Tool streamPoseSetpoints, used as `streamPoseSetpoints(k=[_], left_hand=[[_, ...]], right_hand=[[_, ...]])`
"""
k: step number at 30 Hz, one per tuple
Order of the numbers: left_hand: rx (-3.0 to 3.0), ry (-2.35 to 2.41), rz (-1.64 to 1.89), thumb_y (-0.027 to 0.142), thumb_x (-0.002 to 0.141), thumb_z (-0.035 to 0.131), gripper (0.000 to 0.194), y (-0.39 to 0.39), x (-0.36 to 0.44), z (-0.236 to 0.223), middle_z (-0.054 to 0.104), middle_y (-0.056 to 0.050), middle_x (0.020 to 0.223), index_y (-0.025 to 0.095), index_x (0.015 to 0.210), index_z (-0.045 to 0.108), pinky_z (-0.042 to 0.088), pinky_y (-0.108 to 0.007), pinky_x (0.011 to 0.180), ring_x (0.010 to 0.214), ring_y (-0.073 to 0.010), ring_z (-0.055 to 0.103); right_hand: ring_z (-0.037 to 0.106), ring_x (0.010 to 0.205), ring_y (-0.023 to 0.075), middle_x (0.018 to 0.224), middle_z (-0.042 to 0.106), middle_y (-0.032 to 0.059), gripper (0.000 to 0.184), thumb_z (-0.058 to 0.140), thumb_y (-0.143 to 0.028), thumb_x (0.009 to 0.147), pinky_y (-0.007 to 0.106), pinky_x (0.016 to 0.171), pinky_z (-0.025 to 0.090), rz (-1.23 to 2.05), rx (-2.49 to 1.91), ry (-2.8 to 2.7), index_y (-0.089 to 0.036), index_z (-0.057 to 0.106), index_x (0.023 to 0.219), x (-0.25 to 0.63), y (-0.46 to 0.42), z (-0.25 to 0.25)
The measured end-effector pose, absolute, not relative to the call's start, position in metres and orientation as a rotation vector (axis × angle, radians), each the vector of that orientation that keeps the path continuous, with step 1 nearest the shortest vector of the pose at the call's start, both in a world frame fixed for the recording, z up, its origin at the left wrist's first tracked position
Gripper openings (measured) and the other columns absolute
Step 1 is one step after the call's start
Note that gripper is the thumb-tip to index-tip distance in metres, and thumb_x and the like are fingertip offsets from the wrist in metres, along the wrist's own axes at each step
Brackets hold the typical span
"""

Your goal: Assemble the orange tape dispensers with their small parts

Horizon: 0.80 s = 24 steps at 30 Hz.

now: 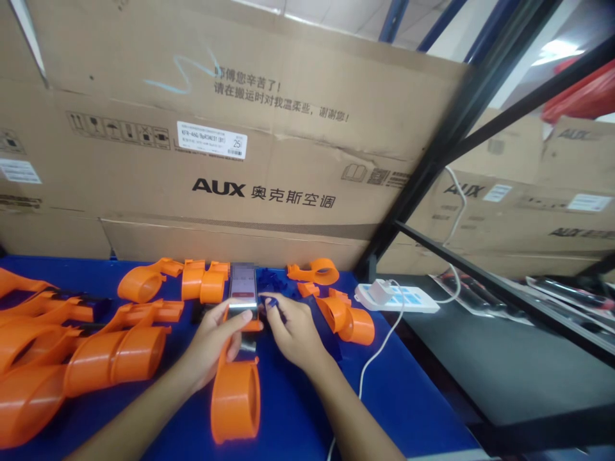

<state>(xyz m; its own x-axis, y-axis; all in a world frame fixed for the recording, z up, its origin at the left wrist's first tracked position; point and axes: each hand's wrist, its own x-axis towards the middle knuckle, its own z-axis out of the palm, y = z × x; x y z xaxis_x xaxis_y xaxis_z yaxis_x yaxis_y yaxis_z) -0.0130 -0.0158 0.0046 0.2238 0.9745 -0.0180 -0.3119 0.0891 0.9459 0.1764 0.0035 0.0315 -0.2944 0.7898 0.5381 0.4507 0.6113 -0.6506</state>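
Note:
My left hand (214,342) grips the narrow end of an orange plastic part (235,397) that lies on the blue table (298,416), its wide ring end toward me. My right hand (293,330) is just beside it, fingers pinched on a small blue piece (270,303). A phone (243,285) stands propped behind both hands, screen lit. A heap of small blue pieces (273,280) lies right of the phone.
Several orange parts (72,358) are piled on the left and more orange parts (346,317) lie on the right. A white power strip (398,298) with a cable sits at the table's right edge. Big cardboard boxes (230,128) wall the back; a black shelf frame (480,269) stands at right.

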Motion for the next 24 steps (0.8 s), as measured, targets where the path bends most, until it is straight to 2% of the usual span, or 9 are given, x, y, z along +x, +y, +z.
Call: streamPoseSetpoints(k=[2, 5, 9, 12, 15, 21, 24], left_hand=[[1.000, 0.868, 1.149, 0.046, 0.085, 0.076, 0.039, -0.016, -0.011, 0.004, 0.062, 0.003, 0.059, 0.018, 0.111, 0.066, 0.024, -0.018, 0.040, 0.038, -0.0034, 0.034], [0.955, 0.891, 1.170, 0.047, 0.084, 0.077, 0.038, -0.015, -0.010, 0.002, 0.056, 0.005, 0.054, 0.018, 0.106, 0.066, 0.029, -0.017, 0.041, 0.038, -0.0039, 0.033], [0.891, 0.888, 1.184, 0.047, 0.083, 0.078, 0.039, -0.015, -0.010, 0.002, 0.053, 0.007, 0.054, 0.019, 0.107, 0.067, 0.038, -0.019, 0.045, 0.039, -0.0045, 0.033], [0.885, 0.895, 1.182, 0.046, 0.081, 0.079, 0.040, -0.016, -0.010, 0.004, 0.054, 0.007, 0.056, 0.019, 0.107, 0.067, 0.034, -0.018, 0.042, 0.039, -0.0043, 0.034], [0.889, 0.889, 1.188, 0.046, 0.081, 0.079, 0.039, -0.016, -0.010, 0.005, 0.058, 0.005, 0.059, 0.019, 0.106, 0.068, 0.032, -0.017, 0.041, 0.039, -0.0039, 0.036], [0.867, 0.878, 1.201, 0.047, 0.078, 0.081, 0.043, -0.015, -0.010, 0.005, 0.068, 0.001, 0.069, 0.018, 0.108, 0.069, 0.041, -0.020, 0.044, 0.038, -0.0038, 0.036], [0.869, 0.878, 1.208, 0.047, 0.078, 0.081, 0.045, -0.013, -0.011, 0.003, 0.073, -0.003, 0.080, 0.018, 0.111, 0.068, 0.041, -0.020, 0.043, 0.038, -0.0029, 0.038]], right_hand=[[0.071, 0.067, 0.0187, 0.083, 0.074, 0.0061, 0.031, 0.050, -0.042, 0.103, 0.028, 0.062, 0.058, 0.575, -1.068, -1.682, -0.020, 0.071, 0.110, 0.178, 0.011, 0.027], [0.065, 0.053, 0.0149, 0.083, 0.071, 0.0044, 0.038, 0.058, -0.052, 0.096, 0.026, 0.046, 0.056, 0.792, -1.076, -1.287, -0.018, 0.066, 0.113, 0.182, 0.025, 0.018], [0.074, 0.066, 0.0188, 0.095, 0.071, 0.0049, 0.050, 0.074, -0.048, 0.084, 0.033, 0.058, 0.066, 0.951, -1.010, -1.070, -0.020, 0.061, 0.124, 0.192, 0.042, 0.010], [0.077, 0.076, 0.0211, 0.114, 0.071, 0.0112, 0.048, 0.072, -0.043, 0.086, 0.038, 0.067, 0.068, 0.987, -1.018, -1.070, -0.020, 0.061, 0.126, 0.198, 0.048, 0.005], [0.077, 0.080, 0.0222, 0.128, 0.067, 0.0163, 0.044, 0.067, -0.043, 0.091, 0.040, 0.069, 0.068, 0.945, -1.024, -1.104, -0.019, 0.061, 0.127, 0.201, 0.051, 0.002], [0.071, 0.069, 0.0172, 0.110, 0.072, 0.0121, 0.039, 0.063, -0.046, 0.093, 0.033, 0.057, 0.064, 0.838, -1.011, -1.175, -0.018, 0.066, 0.119, 0.199, 0.046, 0.009], [0.068, 0.069, 0.0166, 0.105, 0.074, 0.0117, 0.035, 0.058, -0.045, 0.097, 0.029, 0.054, 0.060, 0.746, -1.001, -1.353, -0.018, 0.068, 0.116, 0.191, 0.032, 0.015]])
